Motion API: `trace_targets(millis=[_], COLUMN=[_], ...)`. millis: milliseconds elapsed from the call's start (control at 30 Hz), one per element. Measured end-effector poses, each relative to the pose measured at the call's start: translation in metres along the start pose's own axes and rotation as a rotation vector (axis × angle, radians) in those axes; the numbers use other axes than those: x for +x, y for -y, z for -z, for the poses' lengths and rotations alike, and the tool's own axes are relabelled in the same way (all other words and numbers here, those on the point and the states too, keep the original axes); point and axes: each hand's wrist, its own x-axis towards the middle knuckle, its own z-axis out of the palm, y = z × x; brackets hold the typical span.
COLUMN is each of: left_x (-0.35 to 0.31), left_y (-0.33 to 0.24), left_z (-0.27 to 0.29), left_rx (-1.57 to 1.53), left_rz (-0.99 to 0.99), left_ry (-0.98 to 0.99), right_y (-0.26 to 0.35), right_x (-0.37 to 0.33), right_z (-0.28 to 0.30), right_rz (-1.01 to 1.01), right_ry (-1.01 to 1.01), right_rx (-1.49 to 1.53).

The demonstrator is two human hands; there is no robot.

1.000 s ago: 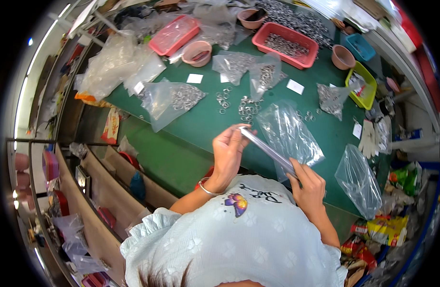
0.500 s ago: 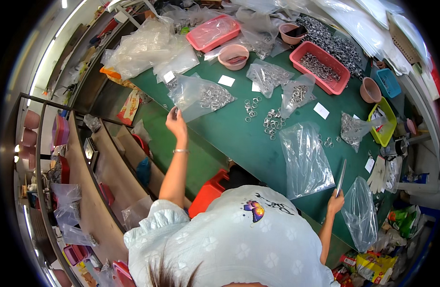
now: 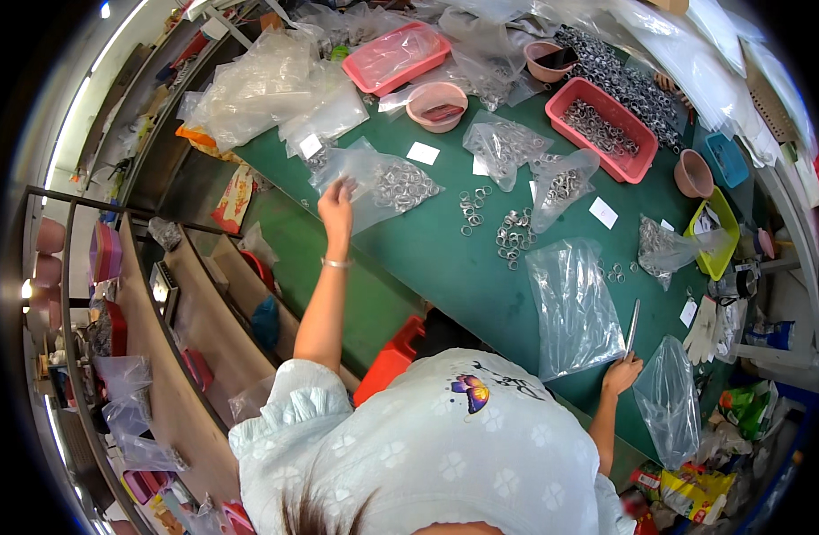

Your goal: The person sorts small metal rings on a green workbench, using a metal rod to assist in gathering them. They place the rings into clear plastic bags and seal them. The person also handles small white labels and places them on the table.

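My left hand point(image 3: 336, 214) is at the near-left part of a clear plastic bag point(image 3: 352, 210) with metal rings point(image 3: 402, 185) bunched at its far end. Its fingers are drawn together over the bag; what they pinch, if anything, is hidden. My right hand point(image 3: 621, 373), low on the right, grips a long slim silver tool point(image 3: 635, 328) that points away from me; its exact kind is unclear. Flat clear bags lie on both sides of that hand, one on its left point(image 3: 570, 308) and another on its right point(image 3: 670, 401). Loose rings point(image 3: 514, 236) form small groups mid-table.
On the green table point(image 3: 427, 259) are more ring-filled bags point(image 3: 505, 147), white cards point(image 3: 603, 212), a red basket of rings point(image 3: 637, 165), pink bowls point(image 3: 436, 105) and a yellow-green basket point(image 3: 720, 234). Fingers of another person point(image 3: 664, 82) show beside the far ring pile point(image 3: 619, 89).
My left hand has moved forward from the table's near edge onto the ring bag. My right hand stays almost in place with the silver tool. Another person's fingers have appeared at the far right.
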Motion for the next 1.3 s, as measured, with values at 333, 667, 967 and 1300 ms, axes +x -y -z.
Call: trace_targets(millis=[333,667,967,1300], left_x=[-0.145,-0.152,-0.060,0.004], left_y=[-0.007,0.023,0.061,0.041], left_z=[-0.027,-0.060,0.039,0.012], left_rx=[0.257,0.134,-0.207,0.074], left_rz=[-0.074,0.045,0.591,0.272], left_ry=[-0.492,0.129,-0.450,0.398], right_y=[0.124,0.340,0.463,0.621], right_x=[0.002,-0.009,-0.024,-0.015], right_z=[0.118,0.067,0.071,0.057], right_rz=[0.092,0.759,0.916,1.175], right_ry=[-0.364,0.415,0.398,0.241], right_rx=[0.279,0.851,0.790,0.798])
